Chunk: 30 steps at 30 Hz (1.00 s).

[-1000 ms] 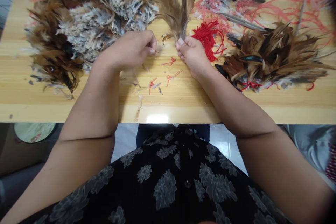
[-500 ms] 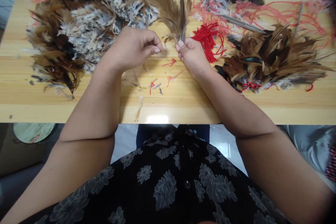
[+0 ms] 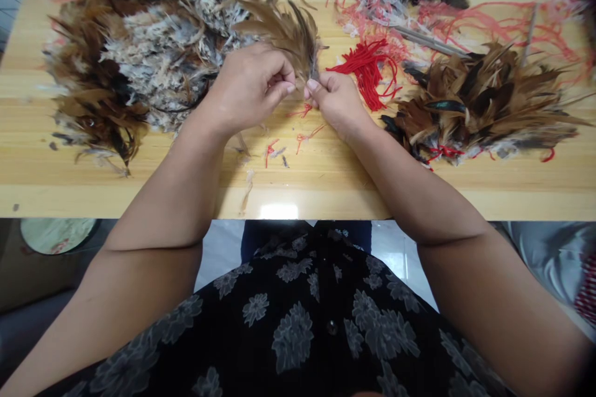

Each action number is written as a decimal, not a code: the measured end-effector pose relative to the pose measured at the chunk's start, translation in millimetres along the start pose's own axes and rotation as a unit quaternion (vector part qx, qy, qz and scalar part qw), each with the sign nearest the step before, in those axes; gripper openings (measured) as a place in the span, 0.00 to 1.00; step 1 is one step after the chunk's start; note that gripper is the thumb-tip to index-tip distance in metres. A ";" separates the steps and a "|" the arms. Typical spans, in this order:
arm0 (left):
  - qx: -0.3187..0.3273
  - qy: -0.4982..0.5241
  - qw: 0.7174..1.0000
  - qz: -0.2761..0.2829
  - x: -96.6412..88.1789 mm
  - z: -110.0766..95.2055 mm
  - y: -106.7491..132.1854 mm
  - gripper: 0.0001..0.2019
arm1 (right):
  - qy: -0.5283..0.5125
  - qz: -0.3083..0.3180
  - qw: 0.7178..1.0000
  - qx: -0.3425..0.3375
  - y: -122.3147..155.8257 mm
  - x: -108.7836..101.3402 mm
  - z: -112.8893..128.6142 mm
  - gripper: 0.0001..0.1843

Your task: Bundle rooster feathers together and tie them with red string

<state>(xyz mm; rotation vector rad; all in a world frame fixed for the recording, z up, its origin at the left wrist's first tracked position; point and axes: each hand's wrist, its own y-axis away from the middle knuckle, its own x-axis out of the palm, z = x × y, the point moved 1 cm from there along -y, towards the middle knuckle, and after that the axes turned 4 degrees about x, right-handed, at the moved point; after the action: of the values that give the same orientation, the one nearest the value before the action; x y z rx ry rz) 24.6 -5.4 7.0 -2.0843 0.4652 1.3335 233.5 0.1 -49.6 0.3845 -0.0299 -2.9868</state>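
1. So the easiest thing to go by is the red string bundle [image 3: 367, 71] lying on the table [image 3: 326, 189].
2. The bunch of feathers [image 3: 293, 31] is just left of that bundle, with its brown tops fanned out up and to the left, away from it.
3. Right hand [image 3: 313, 88] is right beside the bundle, on its left. Thumb and fingers are pinched closed on the stem end of the feathers.
4. Left hand [image 3: 292, 84] sits further left of the bundle, close to those stems. Fingers are curled in with thumb and forefinger near each other; honestly can't tell if there's something thin between the tips.
5. Big feather heap [image 3: 153, 62] is well off to the left of the bundle, brown around the outside and pale fluff in the middle.
6. Smaller feather pile [image 3: 484, 93] is to its right, with bits of red string along the near side.
7. Pink strings [image 3: 488, 23] tangle beyond it and off to the right.
8. Little red scraps [image 3: 305, 136] lie nearer the person than the bundle, over to its left.
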 end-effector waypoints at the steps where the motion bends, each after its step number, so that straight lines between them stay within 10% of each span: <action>1: -0.009 -0.006 1.000 0.003 -3.0 1.1 0.4 0.10 | -0.007 -0.006 1.000 0.006 0.1 -0.1 0.5 0.24; 8: -0.085 -0.073 0.993 -0.024 -37.2 21.3 10.7 0.20 | -0.089 -0.037 0.992 0.084 6.1 -2.1 21.6 0.29; 17: -0.065 -0.071 0.977 0.189 -57.6 -2.6 14.5 0.26 | -0.128 -0.044 0.987 0.085 0.3 -7.8 11.9 0.27; 26: -0.029 -0.079 0.959 0.272 -31.1 -15.4 -12.8 0.20 | -0.179 -0.085 0.980 0.029 4.3 -1.5 20.1 0.27; 30: -0.043 -0.058 0.975 0.209 -12.6 -15.5 -33.0 0.17 | -0.271 -0.109 0.956 0.025 7.7 -17.1 40.3 0.26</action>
<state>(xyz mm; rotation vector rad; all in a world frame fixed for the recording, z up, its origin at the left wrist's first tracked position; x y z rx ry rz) 49.2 8.7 33.1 -2.0337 0.8419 1.7307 240.7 -5.3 -6.1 -0.4656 -0.1226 -3.2099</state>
